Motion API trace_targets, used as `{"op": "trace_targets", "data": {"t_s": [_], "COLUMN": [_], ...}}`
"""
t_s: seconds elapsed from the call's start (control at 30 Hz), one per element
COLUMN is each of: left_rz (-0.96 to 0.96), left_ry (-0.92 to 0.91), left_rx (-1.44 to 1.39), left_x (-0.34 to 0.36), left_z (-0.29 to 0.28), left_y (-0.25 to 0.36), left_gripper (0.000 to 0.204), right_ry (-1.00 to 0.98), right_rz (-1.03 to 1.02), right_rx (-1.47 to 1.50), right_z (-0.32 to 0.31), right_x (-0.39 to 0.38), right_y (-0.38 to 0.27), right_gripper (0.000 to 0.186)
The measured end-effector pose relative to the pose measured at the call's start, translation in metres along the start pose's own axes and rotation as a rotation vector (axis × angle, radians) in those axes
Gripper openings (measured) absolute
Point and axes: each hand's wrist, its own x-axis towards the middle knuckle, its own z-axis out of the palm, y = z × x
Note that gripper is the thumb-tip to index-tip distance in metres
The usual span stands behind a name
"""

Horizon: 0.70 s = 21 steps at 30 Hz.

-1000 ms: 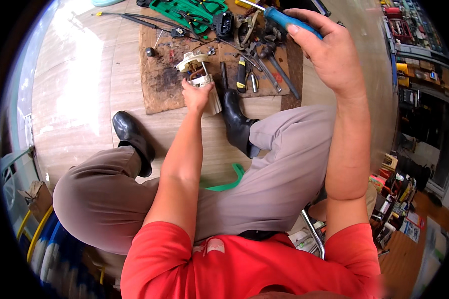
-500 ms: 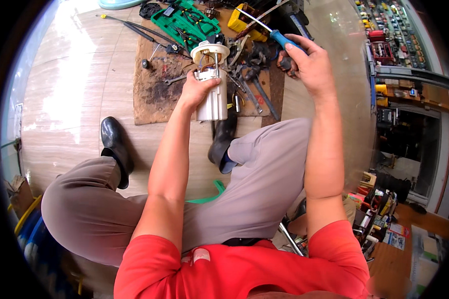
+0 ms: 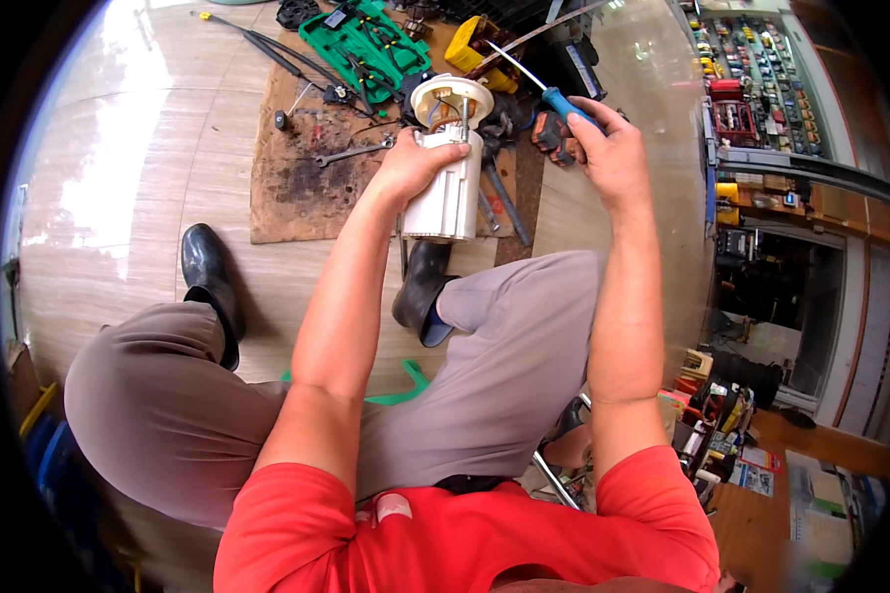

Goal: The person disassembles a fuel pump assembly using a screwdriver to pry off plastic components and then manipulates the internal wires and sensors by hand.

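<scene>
My left hand is closed around the side of a white plastic fuel pump module, its thumb across the upper front. The module is held nearly upright above the floor, its round flanged top tilted a little toward me. Between the flange and the body, wires and a metal rod show. In my right hand is a screwdriver with a blue handle. Its shaft points up and to the left, away from me, and its tip is apart from the module.
Beyond the module lies a stained brown board with a wrench and metal bars. A green tool case and a yellow container stand farther back. A dark and orange object lies by my right hand. My boots flank the workspace.
The view has shifted slightly. Against the board, the fuel pump module has moved a little to the right in my left hand. The screwdriver stays in my right hand, nearly unchanged.
</scene>
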Motion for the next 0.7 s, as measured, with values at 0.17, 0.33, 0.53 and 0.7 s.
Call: {"op": "trace_targets", "data": {"t_s": [0.17,0.33,0.53,0.7], "left_rz": [0.022,0.034,-0.014,0.073], "left_ry": [-0.086,-0.235,-0.339,-0.181], "left_rx": [-0.057,-0.159,-0.285,-0.212], "left_x": [0.006,-0.001,0.007,0.020], "left_z": [0.007,0.008,0.004,0.001], "left_y": [-0.004,0.001,-0.006,-0.028], "left_gripper": [0.089,0.094,0.086,0.096], "right_ry": [0.013,0.011,0.013,-0.006], "right_rz": [0.012,0.002,0.016,0.002], "right_rx": [-0.040,-0.073,-0.128,-0.138], "right_z": [0.002,0.004,0.006,0.009], "right_x": [0.001,0.004,0.005,0.007], "right_y": [0.001,0.005,0.002,-0.001], "right_gripper": [0.031,0.034,0.032,0.032]}}
